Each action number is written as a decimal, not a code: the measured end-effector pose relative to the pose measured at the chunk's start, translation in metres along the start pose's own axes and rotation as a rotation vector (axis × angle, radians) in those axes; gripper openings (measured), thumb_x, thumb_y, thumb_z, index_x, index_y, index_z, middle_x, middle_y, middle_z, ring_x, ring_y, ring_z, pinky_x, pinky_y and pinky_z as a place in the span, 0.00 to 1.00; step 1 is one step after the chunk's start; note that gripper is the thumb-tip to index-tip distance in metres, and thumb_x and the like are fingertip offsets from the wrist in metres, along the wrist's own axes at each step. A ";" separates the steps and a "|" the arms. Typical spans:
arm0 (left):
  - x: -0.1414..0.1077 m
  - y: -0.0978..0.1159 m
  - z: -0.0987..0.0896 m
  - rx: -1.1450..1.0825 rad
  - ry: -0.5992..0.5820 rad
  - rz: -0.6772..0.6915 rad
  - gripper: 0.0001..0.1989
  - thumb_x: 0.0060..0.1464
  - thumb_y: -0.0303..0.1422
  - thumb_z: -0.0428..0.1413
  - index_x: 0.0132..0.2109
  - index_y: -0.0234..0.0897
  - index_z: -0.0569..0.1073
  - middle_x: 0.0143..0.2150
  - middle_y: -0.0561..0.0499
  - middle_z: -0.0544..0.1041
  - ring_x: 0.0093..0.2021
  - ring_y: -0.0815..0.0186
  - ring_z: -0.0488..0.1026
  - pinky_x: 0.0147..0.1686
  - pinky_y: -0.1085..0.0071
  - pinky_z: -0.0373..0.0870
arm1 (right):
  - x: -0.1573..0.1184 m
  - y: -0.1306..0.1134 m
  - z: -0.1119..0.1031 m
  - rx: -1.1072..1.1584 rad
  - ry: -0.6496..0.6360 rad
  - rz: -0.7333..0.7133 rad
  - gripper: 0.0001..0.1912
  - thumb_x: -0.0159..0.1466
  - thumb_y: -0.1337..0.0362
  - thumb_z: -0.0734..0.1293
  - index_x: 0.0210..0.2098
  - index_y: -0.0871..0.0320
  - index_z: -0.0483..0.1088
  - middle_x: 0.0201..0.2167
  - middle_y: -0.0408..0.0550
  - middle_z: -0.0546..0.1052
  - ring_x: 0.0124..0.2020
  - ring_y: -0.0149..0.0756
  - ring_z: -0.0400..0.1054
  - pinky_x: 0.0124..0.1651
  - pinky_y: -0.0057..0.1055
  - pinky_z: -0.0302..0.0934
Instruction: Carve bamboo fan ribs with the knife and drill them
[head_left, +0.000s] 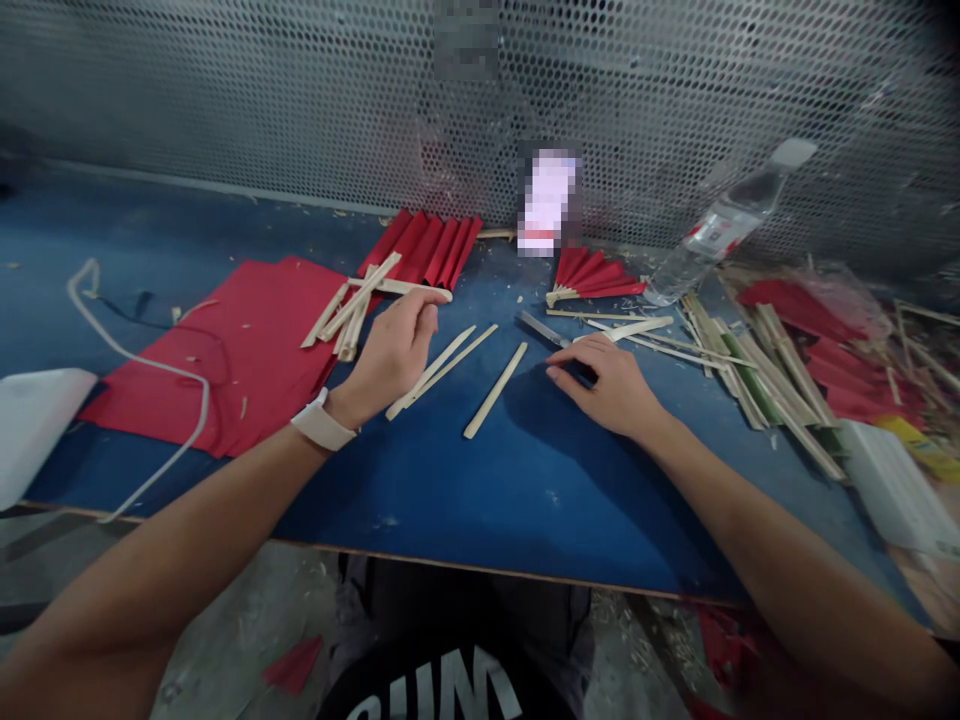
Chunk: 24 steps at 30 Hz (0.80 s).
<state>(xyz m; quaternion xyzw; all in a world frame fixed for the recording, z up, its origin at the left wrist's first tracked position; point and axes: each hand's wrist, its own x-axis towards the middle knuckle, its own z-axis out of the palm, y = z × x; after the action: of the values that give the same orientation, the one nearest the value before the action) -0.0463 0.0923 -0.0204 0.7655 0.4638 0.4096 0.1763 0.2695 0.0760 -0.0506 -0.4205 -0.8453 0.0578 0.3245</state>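
My left hand (397, 345), with a white band at the wrist, has its fingers closed at the right end of a pale bamboo strip (397, 287). Just left of it, several more strips (360, 300) lie crossed in a small heap over red sheets. My right hand (611, 385) rests on the table, its curled fingers on a small knife (541, 328) whose blade points up and left; the handle is hidden beneath them. Behind those fingers a bamboo strip (645, 326) sticks out. Between my hands lie a single strip (495, 392) and two thinner ones (435, 372).
Red sheets (217, 350), a white cable (142, 358) and a white box (37, 420) occupy the left. Along the back are pleated red paper (435, 250), a phone (547, 205), a red fan (596, 275) and a bottle (724, 230). Bamboo pieces (772, 375) lie right.
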 end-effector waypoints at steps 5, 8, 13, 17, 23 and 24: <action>-0.004 0.001 0.000 0.001 -0.100 0.059 0.16 0.74 0.32 0.43 0.55 0.40 0.74 0.32 0.51 0.71 0.29 0.64 0.67 0.32 0.65 0.66 | 0.000 0.018 -0.006 -0.106 0.092 0.235 0.27 0.75 0.54 0.62 0.21 0.54 0.56 0.18 0.44 0.63 0.25 0.37 0.62 0.30 0.36 0.51; -0.004 -0.002 0.003 0.024 -0.158 0.229 0.19 0.67 0.22 0.44 0.50 0.39 0.77 0.43 0.46 0.74 0.37 0.63 0.71 0.38 0.65 0.70 | -0.001 0.033 -0.012 -0.163 0.122 0.299 0.18 0.74 0.55 0.63 0.29 0.54 0.68 0.24 0.47 0.72 0.29 0.40 0.66 0.35 0.37 0.56; -0.005 -0.008 0.008 0.048 -0.187 0.427 0.22 0.57 0.14 0.45 0.40 0.38 0.80 0.54 0.45 0.74 0.52 0.59 0.74 0.52 0.58 0.74 | -0.003 0.045 -0.009 -0.251 0.010 0.285 0.13 0.71 0.54 0.66 0.39 0.56 0.77 0.43 0.56 0.81 0.51 0.53 0.72 0.58 0.50 0.63; -0.006 -0.003 0.006 0.028 -0.166 0.477 0.21 0.54 0.13 0.46 0.37 0.37 0.80 0.54 0.45 0.75 0.47 0.63 0.75 0.46 0.64 0.75 | -0.006 0.042 -0.002 -0.258 -0.026 0.296 0.17 0.72 0.51 0.66 0.44 0.56 0.79 0.47 0.58 0.79 0.55 0.56 0.70 0.60 0.55 0.64; -0.011 0.002 0.005 0.044 -0.153 0.471 0.23 0.55 0.15 0.46 0.43 0.37 0.82 0.24 0.56 0.74 0.25 0.70 0.69 0.30 0.73 0.67 | -0.007 0.033 0.000 -0.301 -0.048 0.263 0.16 0.69 0.51 0.69 0.46 0.57 0.79 0.50 0.58 0.78 0.58 0.58 0.67 0.59 0.56 0.64; -0.011 0.003 0.006 0.043 -0.159 0.455 0.24 0.55 0.15 0.45 0.45 0.37 0.82 0.22 0.57 0.72 0.23 0.70 0.68 0.28 0.74 0.66 | -0.007 0.032 -0.001 -0.303 -0.043 0.258 0.15 0.69 0.52 0.70 0.45 0.57 0.79 0.50 0.57 0.78 0.58 0.58 0.67 0.59 0.56 0.64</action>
<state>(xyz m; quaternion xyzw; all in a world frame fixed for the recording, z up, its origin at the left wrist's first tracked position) -0.0426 0.0816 -0.0273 0.8837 0.2729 0.3671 0.0990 0.2946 0.0911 -0.0652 -0.5679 -0.7902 -0.0200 0.2295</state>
